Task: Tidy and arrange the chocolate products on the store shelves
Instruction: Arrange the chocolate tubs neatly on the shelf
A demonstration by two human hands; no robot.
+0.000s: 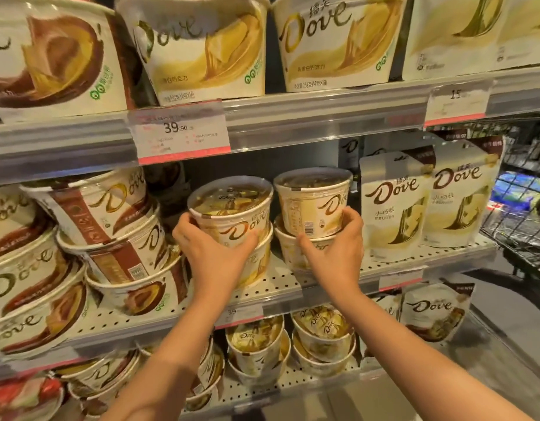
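1. Sitting on the middle shelf [281, 291] are two short stacks of white chocolate tubs, side by side, each two high.
2. Left top tub [232, 212] leans, its clear lid tipped toward the camera and its logo facing out. Right top tub [313, 202] stands nearly upright but is turned, so the barcode panel faces out and the logo runs off to the right.
3. Left hand [208, 244] wraps the lower front of the left top tub, fingers curled round its left side and thumb across the front: a firm grip on it.
4. Right hand [335, 241] cups the right top tub from its right side, thumb reaching under the base where it meets the lower tub [288, 250].
5. Each hand is nearest its own tub, so no crossing is needed. I'd judge the right tub needs a turn about its upright axis, the left one a tilt back to level.
6. Further out: brown tubs [110, 238] piled askew at left, standing white pouches [426, 202] just right of the stacks.
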